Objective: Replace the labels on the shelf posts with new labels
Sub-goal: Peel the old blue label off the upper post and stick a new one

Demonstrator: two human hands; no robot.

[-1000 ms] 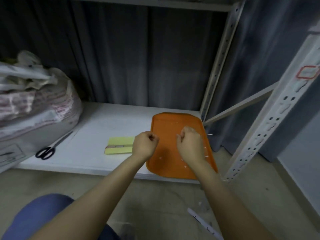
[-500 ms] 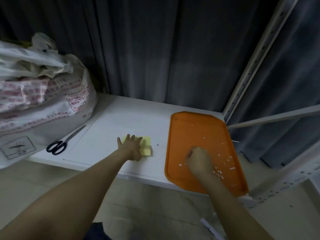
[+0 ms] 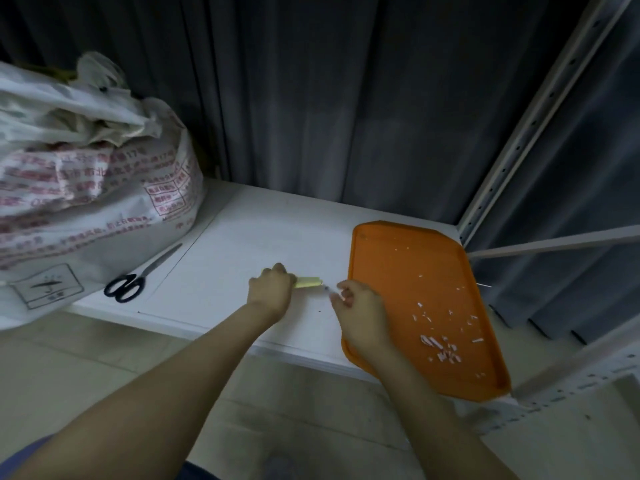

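Head view looks down on a smooth white shelf board set low above a pale tiled floor. The left hand lies near the board's middle, knuckles up, its fingers curled tight round the left end of the yellow label sheet. The sheet sticks out to the right as a short, narrow, bent strip of thin paper.

Just to the right, the right hand has its fingers bent and its fingertips drawn together near the sheet's free end. That spot is blurred, so I cannot tell whether they pinch anything.

An orange plastic tray, flat with a raised rim and clipped corners, lies at the board's right end, its near edge overhanging. Small white and pinkish paper scraps are strewn over its near half.

Black-handled scissors with slim metal blades lie on the left of the board. Beside them stands a bulging white woven sack printed in red, its top crumpled.

At the far right, a grey metal shelf post with a row of punched holes rises at a slant. Dark pleated curtain hangs behind.
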